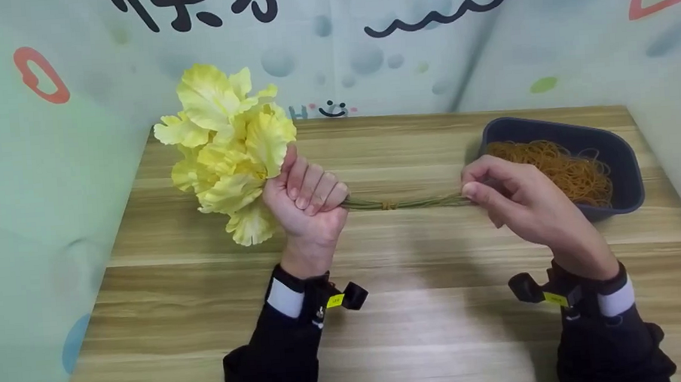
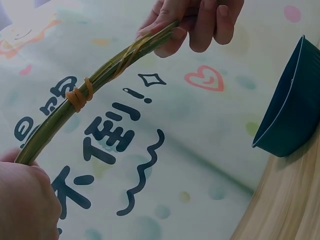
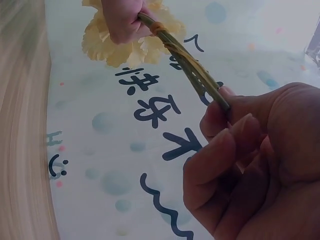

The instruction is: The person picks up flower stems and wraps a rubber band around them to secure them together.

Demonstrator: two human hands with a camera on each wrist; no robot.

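A bunch of yellow artificial flowers (image 1: 223,145) lies sideways above the table, blooms to the left. My left hand (image 1: 308,196) grips its green stems (image 2: 50,125) just below the blooms. At the stem ends, my right hand (image 1: 515,200) pinches between thumb and fingers. A tan rubber band (image 2: 79,95) is wound in several turns round the middle of the stems. From those turns a stretched strand (image 3: 187,59) of the band runs slantwise along the stems to the right fingertips. Where the strand ends is hidden by the fingers.
Behind my right hand a dark blue plastic basket (image 1: 630,177) holds many tan rubber bands (image 1: 573,175). The wood-grain table (image 1: 416,329) ends at a printed backdrop (image 1: 369,87) at the back and sides.
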